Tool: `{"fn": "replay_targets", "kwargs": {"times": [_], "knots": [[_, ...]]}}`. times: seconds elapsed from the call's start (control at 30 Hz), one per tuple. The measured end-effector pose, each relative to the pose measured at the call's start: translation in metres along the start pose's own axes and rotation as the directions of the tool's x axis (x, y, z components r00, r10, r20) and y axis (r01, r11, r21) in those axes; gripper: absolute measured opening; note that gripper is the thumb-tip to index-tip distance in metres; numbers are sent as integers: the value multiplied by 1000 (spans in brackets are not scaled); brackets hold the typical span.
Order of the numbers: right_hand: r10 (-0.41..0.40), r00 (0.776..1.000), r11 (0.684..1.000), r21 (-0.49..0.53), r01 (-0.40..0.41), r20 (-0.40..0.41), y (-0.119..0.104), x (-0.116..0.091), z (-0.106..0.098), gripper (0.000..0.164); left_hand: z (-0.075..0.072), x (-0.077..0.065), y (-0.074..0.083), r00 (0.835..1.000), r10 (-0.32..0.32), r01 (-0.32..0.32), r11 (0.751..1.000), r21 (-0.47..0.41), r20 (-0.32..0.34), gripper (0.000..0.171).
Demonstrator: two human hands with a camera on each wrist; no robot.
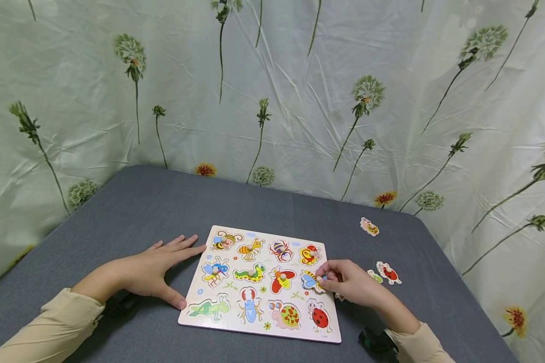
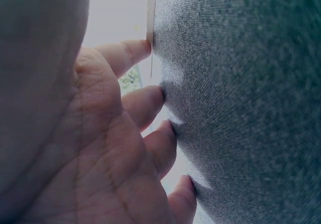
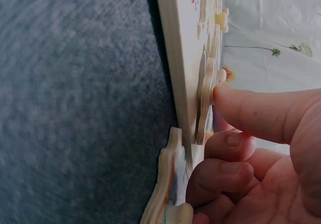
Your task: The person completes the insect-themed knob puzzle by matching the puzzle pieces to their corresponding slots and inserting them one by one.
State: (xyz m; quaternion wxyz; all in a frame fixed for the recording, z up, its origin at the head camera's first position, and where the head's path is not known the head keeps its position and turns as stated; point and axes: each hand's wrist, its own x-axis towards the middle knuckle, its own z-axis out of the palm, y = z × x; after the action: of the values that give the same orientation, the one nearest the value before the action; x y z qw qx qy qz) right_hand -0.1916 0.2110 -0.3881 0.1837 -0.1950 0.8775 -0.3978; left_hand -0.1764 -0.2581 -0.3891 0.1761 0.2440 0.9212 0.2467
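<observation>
A pale wooden peg puzzle board [image 1: 236, 324] with insect pictures lies on the dark grey table. My left hand [image 1: 156, 269] is spread flat at the board's left side; its thumb and index fingertip touch the edge. At the right side, my right hand [image 1: 351, 282] pinches the blue-and-yellow winged insect puzzle piece [image 1: 309, 281] by its knob. In the right wrist view this piece [image 3: 204, 98] is slightly tilted over the board, and I cannot tell whether it is seated. Several other knobbed pieces, such as the green caterpillar [image 1: 250, 273] and the spider [image 1: 280, 250], sit in the board.
Right of the board lie a ladybug piece [image 1: 389, 273] and a green piece [image 1: 374, 276] partly behind my right hand. A snail piece [image 1: 370, 227] is farther back. Another piece [image 3: 168, 176] lies against the board's right edge. A floral curtain [image 1: 300, 101] hangs behind the table.
</observation>
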Motion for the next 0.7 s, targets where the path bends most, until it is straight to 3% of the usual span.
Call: {"fn": "replay_targets", "kwargs": {"times": [0.7], "knots": [[6,1000,1000,-29,-6,12,-4,2,1,18,-2,0,2,1000,-2,2,1000,-7,6,124]]}}
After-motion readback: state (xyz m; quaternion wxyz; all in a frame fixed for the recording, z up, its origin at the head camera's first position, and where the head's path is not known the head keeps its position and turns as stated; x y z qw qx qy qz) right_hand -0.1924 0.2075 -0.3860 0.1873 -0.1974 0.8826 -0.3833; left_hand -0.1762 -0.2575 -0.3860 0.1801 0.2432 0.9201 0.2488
